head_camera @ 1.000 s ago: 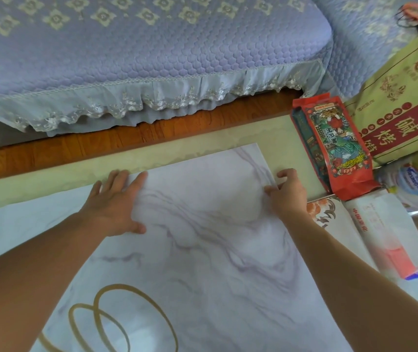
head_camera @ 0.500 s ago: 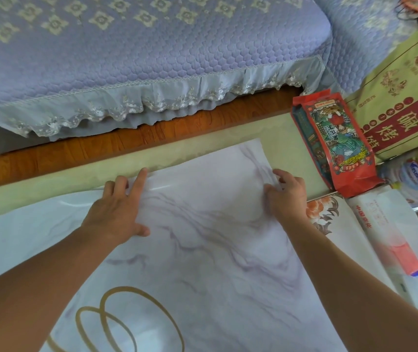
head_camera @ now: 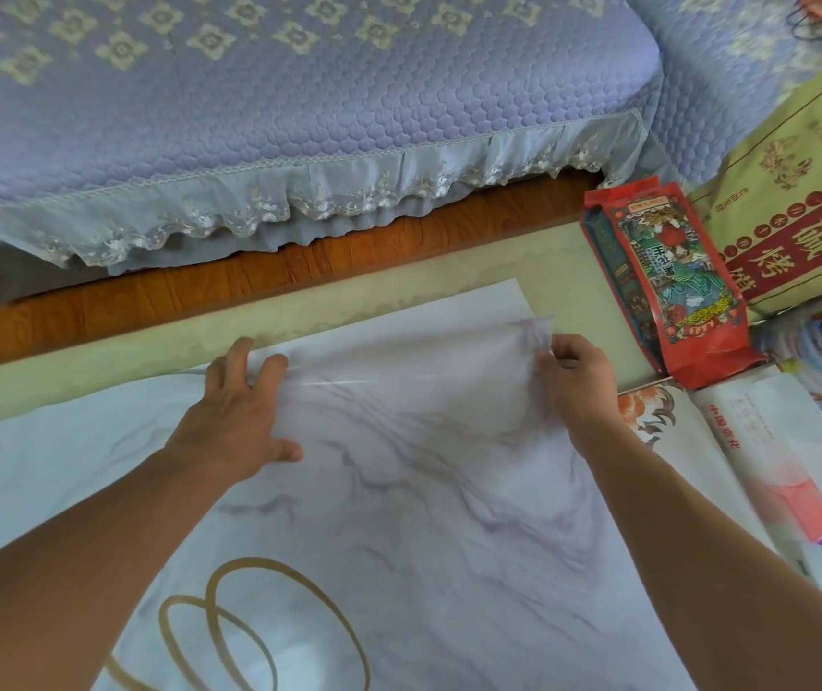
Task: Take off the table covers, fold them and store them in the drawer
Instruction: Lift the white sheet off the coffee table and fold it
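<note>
Head view: right hand (head_camera: pixel 579 386), its grip pinched closed on the far corner of the marble-print table cover (head_camera: pixel 439 491), peels that corner up and back, likely to start a fold or free it from the counter (head_camera: pixel 75 371). Left hand (head_camera: pixel 234 416) lies flat, fingers spread, pressing the cover down just left of the lifted flap, probably to keep the sheet from sliding. Cover looks thin, glossy, pliable; white underside shows beyond the pinch, gold rings printed nearer the wearer. Red snack bag (head_camera: pixel 668 286) lies just right of the pinching grip. Beyond both hands, a quilted lilac bedspread (head_camera: pixel 299 117) with lace trim.
</note>
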